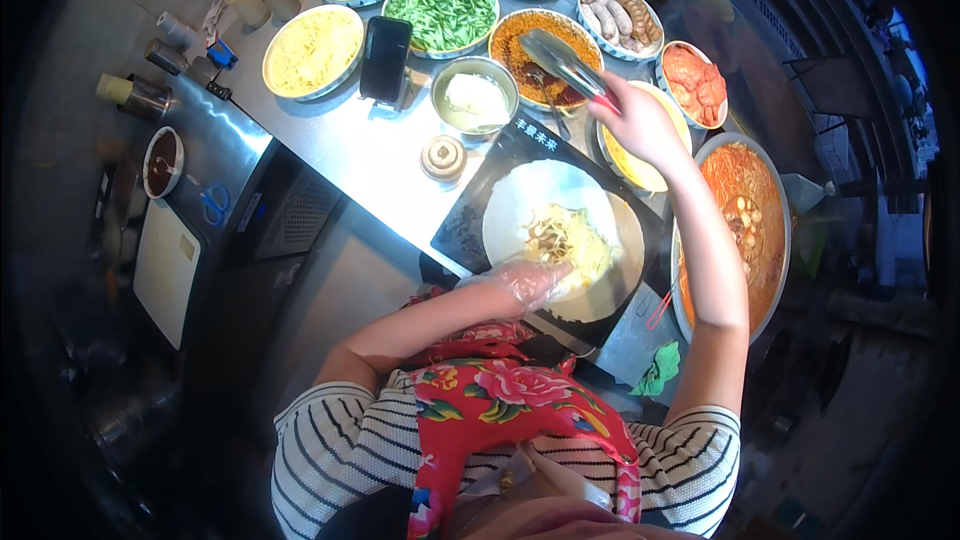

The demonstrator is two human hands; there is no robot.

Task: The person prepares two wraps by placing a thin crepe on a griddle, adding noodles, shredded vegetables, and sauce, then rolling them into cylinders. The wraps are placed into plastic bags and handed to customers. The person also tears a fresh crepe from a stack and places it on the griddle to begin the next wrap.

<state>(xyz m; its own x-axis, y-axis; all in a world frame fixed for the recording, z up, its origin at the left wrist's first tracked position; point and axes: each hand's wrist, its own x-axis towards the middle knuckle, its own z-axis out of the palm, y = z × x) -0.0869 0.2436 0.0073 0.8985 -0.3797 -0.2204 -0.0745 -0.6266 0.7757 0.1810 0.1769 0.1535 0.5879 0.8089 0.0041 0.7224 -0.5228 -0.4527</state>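
Observation:
My right hand (640,120) is closed round metal tongs (565,60) with red on the grip. The tongs slant over a bowl of reddish-brown sauce or chili (530,30). My left hand (530,285), in a clear plastic glove, lies at the near edge of a thin white wrap (510,210). Its fingers stretch toward a heap of pale yellow shreds (580,245) with brown bits, and touch the heap's near side. Under the wrap is a round, tan flat sheet (628,240), on a dark square cooking plate (460,225).
Bowls of yellow shreds (313,50), green shreds (440,10), sausages (620,20) and red slices (692,85) ring the plate. A phone (385,60) stands near a metal bowl (475,95) and lidded jar (443,157). At right is a large red-sauced tray (785,240).

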